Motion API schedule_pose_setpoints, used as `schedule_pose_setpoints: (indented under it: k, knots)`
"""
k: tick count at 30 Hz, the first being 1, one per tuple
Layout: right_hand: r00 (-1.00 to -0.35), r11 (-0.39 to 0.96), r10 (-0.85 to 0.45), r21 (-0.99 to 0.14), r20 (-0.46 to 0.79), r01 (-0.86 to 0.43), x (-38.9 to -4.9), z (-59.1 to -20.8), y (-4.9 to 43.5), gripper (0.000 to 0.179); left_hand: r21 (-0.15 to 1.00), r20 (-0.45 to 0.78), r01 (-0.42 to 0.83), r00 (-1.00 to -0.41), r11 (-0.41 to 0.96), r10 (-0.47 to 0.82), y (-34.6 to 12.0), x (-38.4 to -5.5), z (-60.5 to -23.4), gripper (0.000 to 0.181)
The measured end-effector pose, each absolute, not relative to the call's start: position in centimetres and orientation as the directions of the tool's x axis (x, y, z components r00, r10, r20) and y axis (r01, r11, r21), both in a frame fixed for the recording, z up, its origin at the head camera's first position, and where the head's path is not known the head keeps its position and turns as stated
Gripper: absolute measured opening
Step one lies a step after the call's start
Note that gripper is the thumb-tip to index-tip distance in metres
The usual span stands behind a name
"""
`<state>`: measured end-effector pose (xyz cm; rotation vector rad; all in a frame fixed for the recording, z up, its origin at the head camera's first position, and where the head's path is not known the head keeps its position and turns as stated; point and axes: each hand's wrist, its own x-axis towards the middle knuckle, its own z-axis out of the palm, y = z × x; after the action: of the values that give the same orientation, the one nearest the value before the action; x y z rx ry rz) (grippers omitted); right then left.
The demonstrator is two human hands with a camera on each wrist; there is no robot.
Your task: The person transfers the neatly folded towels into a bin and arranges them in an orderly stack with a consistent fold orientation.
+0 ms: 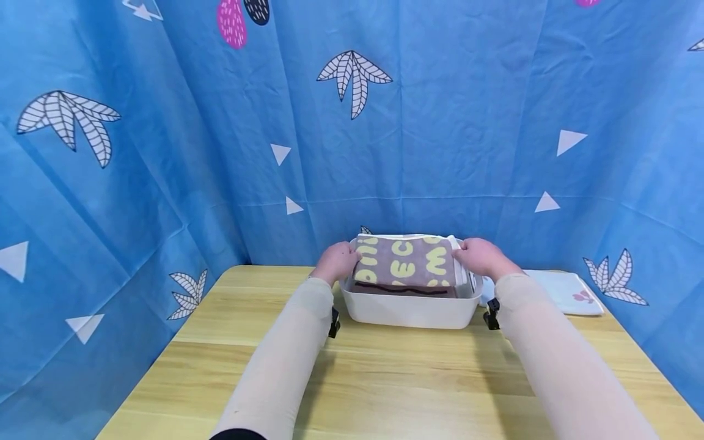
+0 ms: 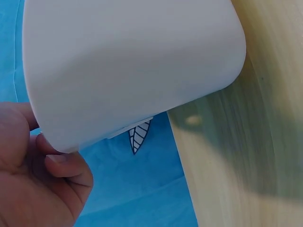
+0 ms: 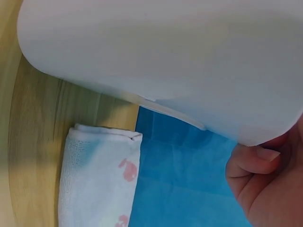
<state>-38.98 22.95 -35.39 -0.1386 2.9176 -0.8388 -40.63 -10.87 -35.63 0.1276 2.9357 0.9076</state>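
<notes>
A white plastic storage box (image 1: 409, 310) stands at the far side of the wooden table. In it lie folded towels, on top a brown towel (image 1: 409, 261) with yellow letters. My left hand (image 1: 337, 261) grips the box's left rim, and in the left wrist view its fingers curl at the edge of the white wall. My right hand (image 1: 484, 256) grips the opposite rim, its fingertips (image 3: 258, 158) bent against the outside of the wall. The thumbs reach over the rim beside the top towel's ends. Under that towel shows a darker brown edge with a black wavy line.
Right of the box, partly behind my right forearm, lies a folded white towel (image 1: 572, 293) with pink prints. The wooden table (image 1: 396, 373) ends at a blue patterned curtain (image 1: 440, 134) behind the box and along both sides.
</notes>
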Motion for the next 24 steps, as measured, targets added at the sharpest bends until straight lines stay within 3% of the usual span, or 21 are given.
schedule_pose_setpoints:
  k: [9,24]
  knots:
    - [-0.985,0.866,-0.169,-0.481,-0.026,-0.136,-39.21,-35.55,22.69,0.036,0.566,-0.047,0.044,-0.995,0.823,0.085,-10.96,-40.44,-35.72,0.024]
    - [-0.992,0.860,-0.127,-0.499,-0.017,-0.102,-38.83,-35.63,22.87,0.033,0.601,-0.023,0.037,-0.998,0.798,0.064,-10.87,-40.23,-36.13,0.015]
